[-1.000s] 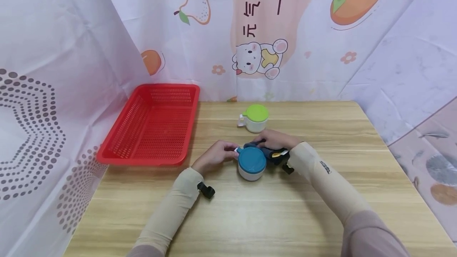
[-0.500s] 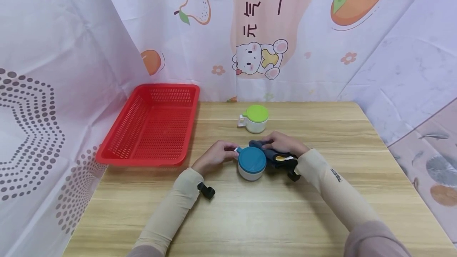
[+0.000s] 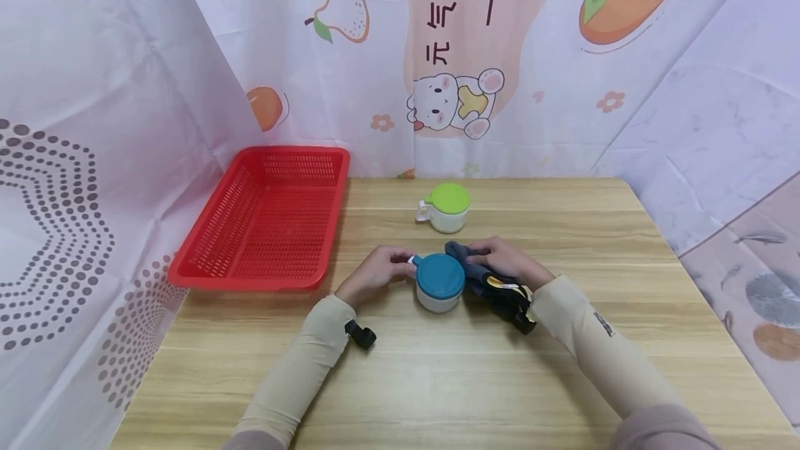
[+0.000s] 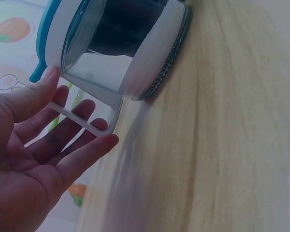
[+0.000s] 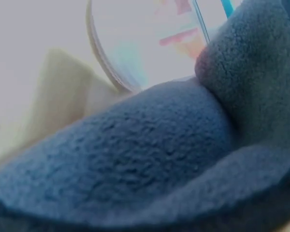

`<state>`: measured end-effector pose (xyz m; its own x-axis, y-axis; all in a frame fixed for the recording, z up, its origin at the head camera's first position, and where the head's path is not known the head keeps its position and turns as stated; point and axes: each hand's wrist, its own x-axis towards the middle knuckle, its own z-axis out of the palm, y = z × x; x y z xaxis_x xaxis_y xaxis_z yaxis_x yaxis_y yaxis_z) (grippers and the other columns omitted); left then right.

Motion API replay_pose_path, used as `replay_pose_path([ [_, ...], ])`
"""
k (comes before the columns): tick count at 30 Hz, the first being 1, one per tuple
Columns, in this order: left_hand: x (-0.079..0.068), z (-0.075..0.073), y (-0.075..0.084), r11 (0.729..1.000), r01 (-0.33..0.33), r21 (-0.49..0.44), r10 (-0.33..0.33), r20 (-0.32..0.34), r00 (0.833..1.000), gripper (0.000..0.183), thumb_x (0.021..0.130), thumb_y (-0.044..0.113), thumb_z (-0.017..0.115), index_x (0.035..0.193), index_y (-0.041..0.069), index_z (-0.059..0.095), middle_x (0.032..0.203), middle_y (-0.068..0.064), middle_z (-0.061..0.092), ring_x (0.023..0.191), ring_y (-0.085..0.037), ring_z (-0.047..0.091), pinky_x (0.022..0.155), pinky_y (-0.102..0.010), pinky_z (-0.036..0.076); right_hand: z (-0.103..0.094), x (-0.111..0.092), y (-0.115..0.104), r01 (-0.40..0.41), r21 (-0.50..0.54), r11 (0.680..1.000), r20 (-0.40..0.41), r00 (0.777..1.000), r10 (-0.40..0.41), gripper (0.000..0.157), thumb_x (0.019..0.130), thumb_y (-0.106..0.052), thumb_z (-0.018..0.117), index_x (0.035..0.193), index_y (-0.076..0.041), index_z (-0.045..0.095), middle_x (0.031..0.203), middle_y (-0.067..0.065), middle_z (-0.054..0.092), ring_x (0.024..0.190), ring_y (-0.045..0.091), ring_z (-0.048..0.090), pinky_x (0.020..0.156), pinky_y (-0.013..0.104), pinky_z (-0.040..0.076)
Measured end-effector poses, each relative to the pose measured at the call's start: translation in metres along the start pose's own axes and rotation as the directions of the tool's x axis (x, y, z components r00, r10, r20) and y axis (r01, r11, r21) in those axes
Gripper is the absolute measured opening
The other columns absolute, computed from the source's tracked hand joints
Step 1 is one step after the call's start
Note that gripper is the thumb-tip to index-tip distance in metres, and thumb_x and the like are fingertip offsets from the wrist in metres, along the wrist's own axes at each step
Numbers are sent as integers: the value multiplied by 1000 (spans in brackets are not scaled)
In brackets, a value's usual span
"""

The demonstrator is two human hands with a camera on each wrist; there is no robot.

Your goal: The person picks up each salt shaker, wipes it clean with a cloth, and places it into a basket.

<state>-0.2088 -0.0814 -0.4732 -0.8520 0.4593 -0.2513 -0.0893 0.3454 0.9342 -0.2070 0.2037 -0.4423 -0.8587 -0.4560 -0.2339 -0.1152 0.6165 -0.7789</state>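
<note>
A clear seasoning jar with a blue lid (image 3: 440, 276) stands upright near the middle of the table. My left hand (image 3: 373, 271) grips its white handle (image 4: 79, 121), the thumb at the handle's top and the fingers round behind it. On the jar's right side, my right hand (image 3: 503, 259) holds a bunched dark blue-grey cloth (image 3: 459, 251) against or right beside the wall. Fuzzy folds of the cloth (image 5: 111, 154) fill most of the right wrist view, hiding the right fingers there; the jar's clear side (image 5: 140, 48) shows above them.
Behind the jar stands a second jar with a green lid (image 3: 450, 200), its handle to the left. A red plastic basket (image 3: 321, 255) sits at the back left of the wooden table (image 3: 425, 387). A printed curtain (image 3: 375, 89) hangs behind the table.
My right hand has drawn back to the right and slightly towards me, the cloth moving with it along the jar's side. My left hand stays on the handle.
</note>
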Motion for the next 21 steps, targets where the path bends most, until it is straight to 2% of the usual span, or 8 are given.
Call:
replay_pose_path([
  [4, 0, 1, 0, 1000, 3, 2, -3, -28, 1000, 27, 92, 10, 66, 118, 3, 68, 107, -10, 68, 93, -16, 59, 88, -34, 56, 3, -7, 1, -5, 3, 1000, -51, 999, 5, 26, 96, -17, 59, 118, -6, 67, 121, 16, 66, 115, 31, 57, 101, 49, 43],
  [6, 0, 2, 0, 1000, 8, -9, -9, -35, 999, 27, 92, 10, 66, 118, 3, 67, 107, -11, 68, 92, -16, 59, 88, -34, 56, 4, -9, 2, -8, 0, 1000, -75, 997, 8, 26, 96, -17, 58, 117, -5, 67, 120, 17, 66, 115, 31, 57, 100, 49, 44],
  [8, -1, 3, -1, 1000, 9, -14, -10, -43, 999, 26, 92, 10, 66, 117, 3, 68, 108, -11, 68, 93, -16, 59, 88, -34, 56, 7, -11, 4, -9, 6, 1000, -94, 996, 10, 24, 96, -17, 58, 115, -5, 68, 115, 15, 66, 109, 28, 58, 95, 43, 46],
  [14, -1, 2, 0, 999, -13, -29, 11, -75, 997, 25, 91, 8, 66, 116, 3, 68, 108, -11, 69, 94, -16, 61, 88, -35, 56, 11, -14, 4, -61, 63, 996, -137, 988, 69, 24, 97, -18, 57, 111, -2, 68, 111, 15, 65, 103, 25, 56, 89, 36, 44],
  [18, -2, 3, 2, 998, -33, -55, 27, -94, 995, 25, 91, 6, 65, 116, 1, 68, 108, -13, 69, 92, -15, 61, 89, -36, 55, 13, -17, 4, -61, 91, 994, -160, 984, 75, 19, 96, -18, 58, 98, -1, 66, 97, 11, 64, 92, 23, 55, 81, 32, 43],
  [21, -4, 4, 0, 999, -36, -38, 32, -101, 994, 24, 91, 6, 65, 115, 2, 68, 107, -12, 69, 91, -14, 61, 87, -35, 55, 18, -22, 5, -48, 113, 992, -164, 984, 66, 18, 96, -16, 58, 91, 0, 64, 89, 9, 60, 85, 20, 53, 76, 29, 41],
])
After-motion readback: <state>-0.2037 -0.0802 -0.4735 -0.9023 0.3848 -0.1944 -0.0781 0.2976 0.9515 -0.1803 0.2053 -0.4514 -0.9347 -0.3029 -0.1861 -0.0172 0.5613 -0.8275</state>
